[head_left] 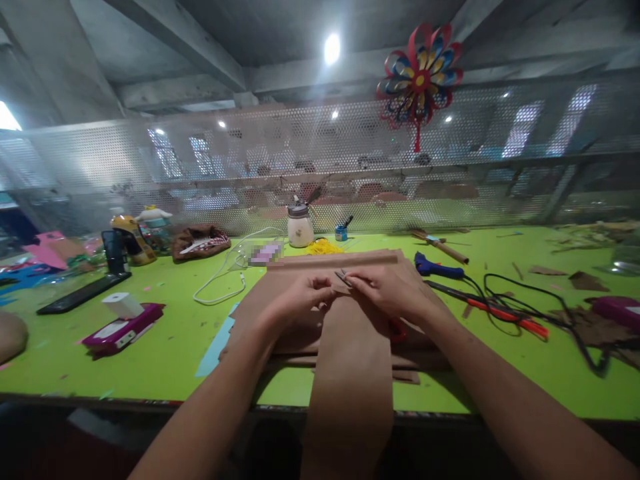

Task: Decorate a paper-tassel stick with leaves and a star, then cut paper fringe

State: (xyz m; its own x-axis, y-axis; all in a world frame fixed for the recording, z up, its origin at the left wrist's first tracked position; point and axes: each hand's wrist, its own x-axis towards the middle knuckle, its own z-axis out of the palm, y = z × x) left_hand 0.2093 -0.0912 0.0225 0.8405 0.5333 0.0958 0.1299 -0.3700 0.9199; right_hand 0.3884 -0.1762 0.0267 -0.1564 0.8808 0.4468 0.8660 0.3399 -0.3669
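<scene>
A long strip of brown paper (355, 373) runs from between my hands down over the table's front edge. My left hand (307, 293) is closed, thumb and fingers pinching the strip's upper left edge. My right hand (387, 287) is closed at the strip's top right. From its fingertips a thin metal blade points up and left, and a red handle shows beneath the palm; they line up like one pair of scissors (399, 331), its middle hidden by the hand. Under both hands lies a stack of larger brown paper sheets (255, 303).
On the green table (175, 360), a blue glue gun (440, 268) and a red-handled tool (520, 320) with black cords lie right. A purple power strip (123, 330) and black stand (85, 293) sit left. Behind are a jar (300, 228), blue bottle (341, 232) and yellow strands (324, 247).
</scene>
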